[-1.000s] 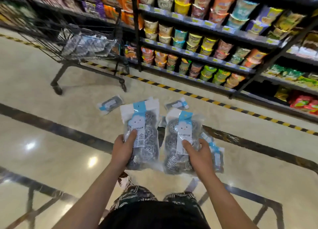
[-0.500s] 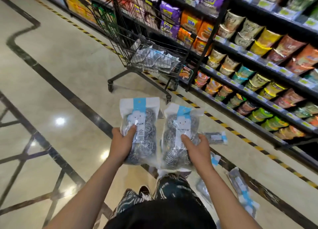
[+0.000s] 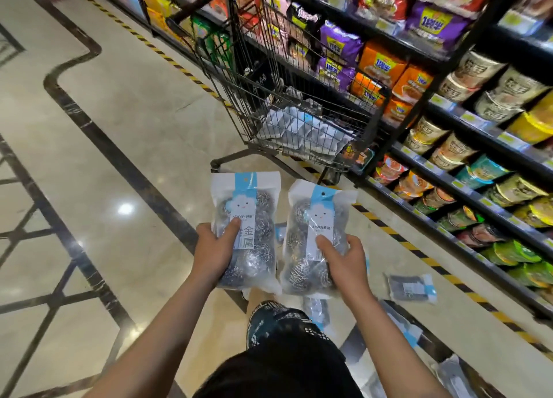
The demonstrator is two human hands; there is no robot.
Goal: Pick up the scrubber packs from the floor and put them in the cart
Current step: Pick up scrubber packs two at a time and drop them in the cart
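My left hand [image 3: 214,248] grips a clear scrubber pack [image 3: 250,218] with a blue-and-white label and steel-wool balls inside. A second scrubber pack [image 3: 314,230] of the same kind is held upright in my right hand [image 3: 344,263]. Both packs hang side by side in front of me, just short of the black wire cart [image 3: 299,104]. Several packs [image 3: 302,125] lie in the cart's basket. More packs lie on the floor: one to the right [image 3: 411,287], one under my right hand [image 3: 317,308], others at the lower right [image 3: 452,376].
Dark shelving [image 3: 449,164] with noodle cups and bags runs along the right, close behind the cart. A yellow-and-black stripe [image 3: 419,254] marks the floor at its foot. Glossy tiled floor [image 3: 104,173] spreads to the left. My legs [image 3: 278,329] are below the packs.
The view has swung and closed in on the cart, which is larger and nearer now. Both hands keep their packs, held the same way. Floor packs have shifted to the lower right.
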